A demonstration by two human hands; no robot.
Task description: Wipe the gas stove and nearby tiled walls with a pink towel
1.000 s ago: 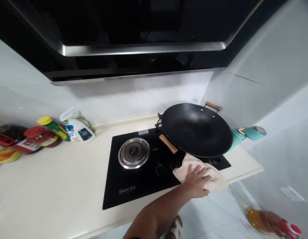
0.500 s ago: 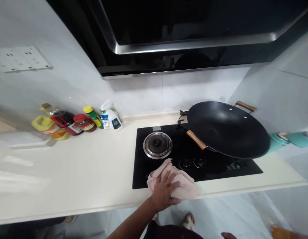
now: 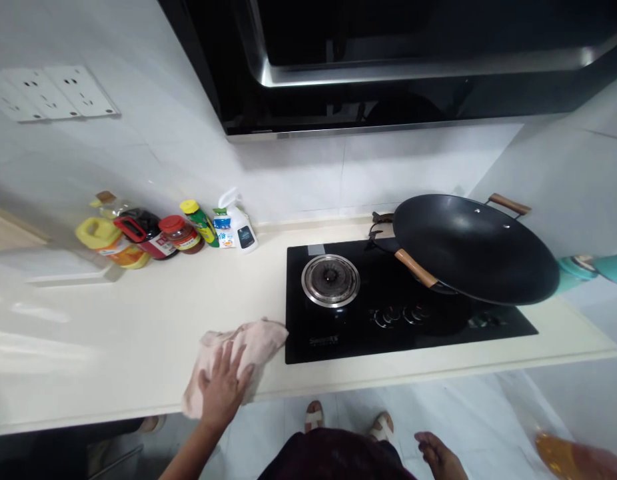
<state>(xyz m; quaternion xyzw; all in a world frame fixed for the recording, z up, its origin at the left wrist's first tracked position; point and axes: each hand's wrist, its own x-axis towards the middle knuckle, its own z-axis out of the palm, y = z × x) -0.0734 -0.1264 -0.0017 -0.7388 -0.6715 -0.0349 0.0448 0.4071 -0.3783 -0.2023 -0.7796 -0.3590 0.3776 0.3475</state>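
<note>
My left hand presses a pale pink cloth onto the cream countertop, its fingers spread over the fabric. The cloth lies crumpled near the counter's front edge, its right corner at the left edge of the black glass stove. My right hand hangs low in front of the counter, fingers loosely curled, with nothing visible in it. On the stove's left side is a bare round burner. A large black wok with wooden handles rests over the right side.
Along the wall at left stand a yellow-capped oil jug, a dark bottle, a red-lidded jar, a green bottle and a white spray bottle. A range hood overhangs the stove. Turquoise containers sit beyond the wok.
My left hand has moved left with the cloth, from the stove's front edge to the countertop beside it. More of my right hand shows now. The view has shifted slightly.
</note>
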